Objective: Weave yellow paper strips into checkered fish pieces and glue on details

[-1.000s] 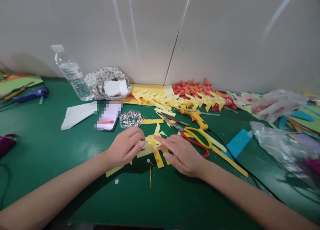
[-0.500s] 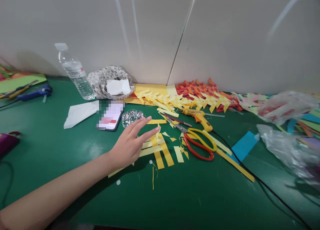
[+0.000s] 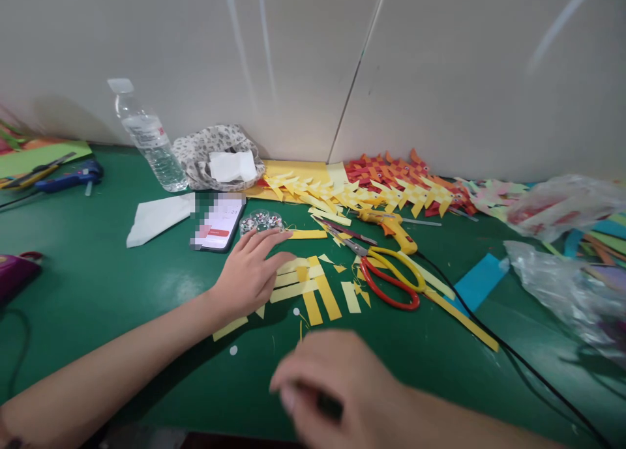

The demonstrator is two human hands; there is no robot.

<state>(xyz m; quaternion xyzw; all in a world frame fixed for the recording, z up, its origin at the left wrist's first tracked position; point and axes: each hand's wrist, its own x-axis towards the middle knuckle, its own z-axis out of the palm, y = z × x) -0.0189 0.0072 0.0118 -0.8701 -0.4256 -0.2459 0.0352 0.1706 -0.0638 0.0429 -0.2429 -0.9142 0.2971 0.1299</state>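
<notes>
My left hand (image 3: pixel 249 270) reaches in over the table with its fingers stretched out and apart, holding nothing that I can see. Its fingertips are by the left end of a short yellow paper strip (image 3: pixel 310 234), close to a clear case of small googly eyes (image 3: pixel 261 219). Crossed yellow and pale yellow paper strips (image 3: pixel 310 299) lie just right of its thumb. In the foreground is my right hand (image 3: pixel 342 384), smeared by motion, with its fingers bent; whether it holds anything is hidden. Scissors (image 3: pixel 391 286) with red and yellow handles lie beyond it, among paper scraps.
A yellow glue gun (image 3: pixel 388 226) trails a black cord across the right side of the green table (image 3: pixel 161 286). A phone (image 3: pixel 220 222), water bottle (image 3: pixel 149 136) and patterned cloth bag (image 3: pixel 195 150) stand left. Yellow and red folded paper pieces (image 3: pixel 386 175) line the wall.
My left hand has drawn back slightly left, its thumb coming away from the yellow scraps. My right hand has come into view from the lower right.
</notes>
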